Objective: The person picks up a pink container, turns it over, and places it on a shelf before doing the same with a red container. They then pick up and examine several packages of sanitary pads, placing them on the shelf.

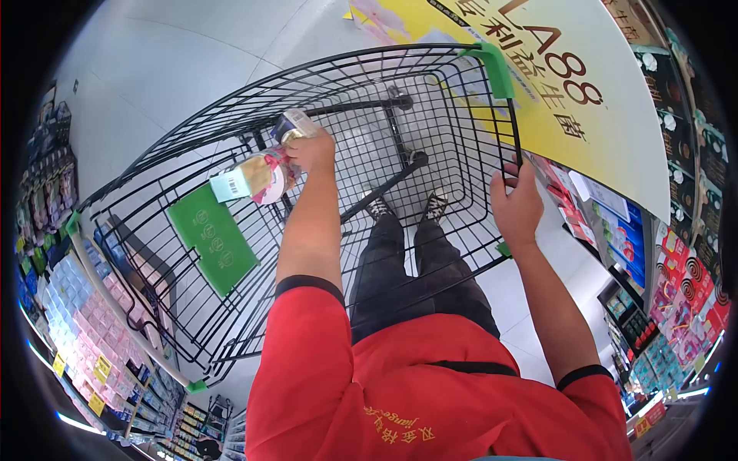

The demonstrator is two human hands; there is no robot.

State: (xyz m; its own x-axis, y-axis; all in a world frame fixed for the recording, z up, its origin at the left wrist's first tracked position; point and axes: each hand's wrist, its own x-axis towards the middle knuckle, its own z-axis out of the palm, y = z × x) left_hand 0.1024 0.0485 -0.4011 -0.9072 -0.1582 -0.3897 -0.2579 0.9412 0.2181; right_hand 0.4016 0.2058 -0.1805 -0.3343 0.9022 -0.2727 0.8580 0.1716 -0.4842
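Observation:
A black wire shopping cart (369,65) with green corner pieces stands in front of my body. Over its inside, my left hand (314,151) closes on a small clear plastic package (295,127) with a printed label. Just below those fingers is a pink and white package (265,178) with a light blue barcode card, overlapping the cart's wire in this view. My right hand (518,201) has its fingers curled over the cart's right rim, thumb toward the basket. A green plastic panel (213,240) lies on the wire at the left, near the grey handle bar (123,307).
A large yellow and white sign (569,92) reaches close to the cart's right corner. Shelves of pink and blue packs (84,315) run along the left. Red boxed goods (684,284) fill the right side. Pale floor tiles (207,46) extend beyond the cart.

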